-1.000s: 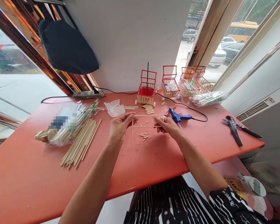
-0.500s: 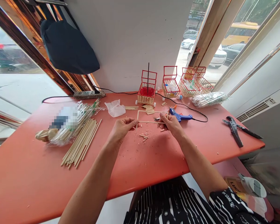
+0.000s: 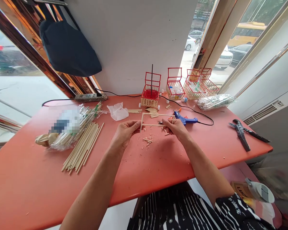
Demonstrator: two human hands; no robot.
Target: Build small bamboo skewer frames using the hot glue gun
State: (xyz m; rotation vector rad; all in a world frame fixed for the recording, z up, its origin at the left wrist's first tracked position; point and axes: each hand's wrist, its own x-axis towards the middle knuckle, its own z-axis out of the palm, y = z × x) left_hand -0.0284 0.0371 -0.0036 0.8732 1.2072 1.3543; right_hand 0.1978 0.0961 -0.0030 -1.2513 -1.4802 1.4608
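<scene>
Red tabletop (image 3: 156,169), glue gun (image 3: 187,120) beside held stick frame (image 3: 151,125), loose sticks (image 3: 83,148), baskets (image 3: 149,101).

"LUC" can be read in dark capitals on the brown side of a jar (image 3: 254,191) that stands lower than the table (image 3: 139,179), just outside its near edge, toward the right corner; whether another letter follows is unclear. The label on the pack (image 3: 70,136) near the table's left edge is blurred into squares. Green print on the pack (image 3: 216,102) by the far right corner is too small to read, and the white letter-like marks on the right sleeve (image 3: 237,207) are unreadable.
</scene>
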